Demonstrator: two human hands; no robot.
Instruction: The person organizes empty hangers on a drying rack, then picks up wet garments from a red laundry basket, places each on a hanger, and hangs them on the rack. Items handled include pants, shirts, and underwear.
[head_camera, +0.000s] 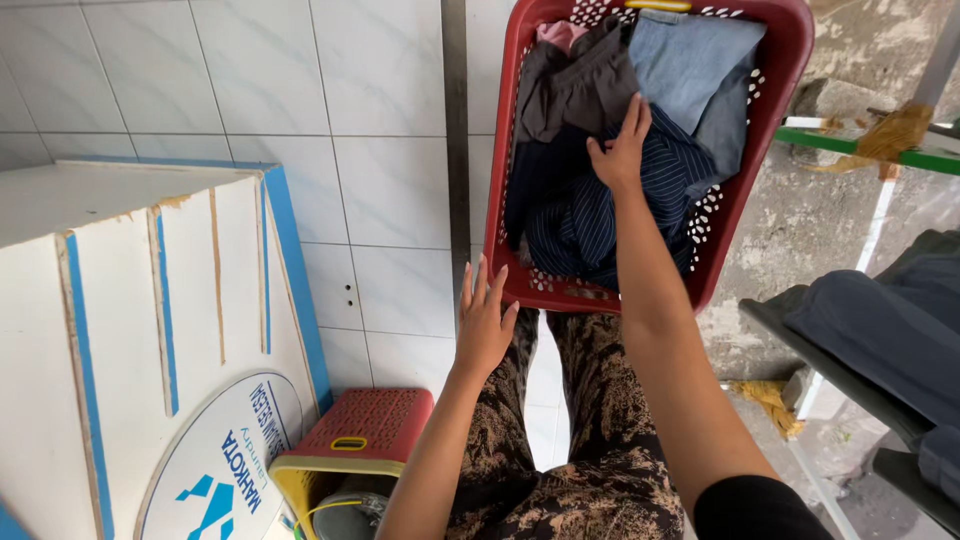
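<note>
Head view shows first your legs in patterned trousers at the bottom centre of the frame. Above them your left hand hangs free with the fingers spread apart, holding nothing, just beside the near rim of the red laundry basket; it seems placed there to steady the basket. Further up, your right hand reaches into the basket, and its grip is pressed together on the dark striped garment, thumb on one side and fingers on the other, as if to lift this piece from the pile. This garment lies in the near middle of the basket, below a grey cloth and a blue denim piece. At lower left stands a small red and yellow stool beside a white and blue board.
</note>
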